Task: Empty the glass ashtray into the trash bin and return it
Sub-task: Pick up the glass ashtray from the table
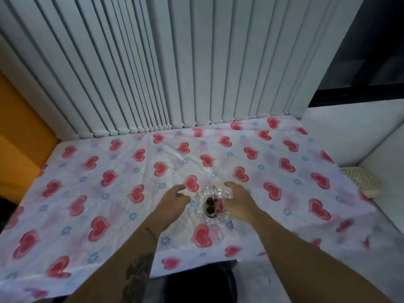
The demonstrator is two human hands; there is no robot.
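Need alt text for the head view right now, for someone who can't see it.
Two bare hands, left and right, flank a glass ashtray holding dark debris, on a heart-print tablecloth. Neither visibly grips it. White vertical blinds hang behind.

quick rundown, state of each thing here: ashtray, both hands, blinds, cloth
glass ashtray: upright on the table, dark bits inside, not emptied
left hand: open beside the ashtray, holding nothing
right hand: open beside the ashtray, contact unclear
blinds: closed
tablecloth: spread flat, slightly creased
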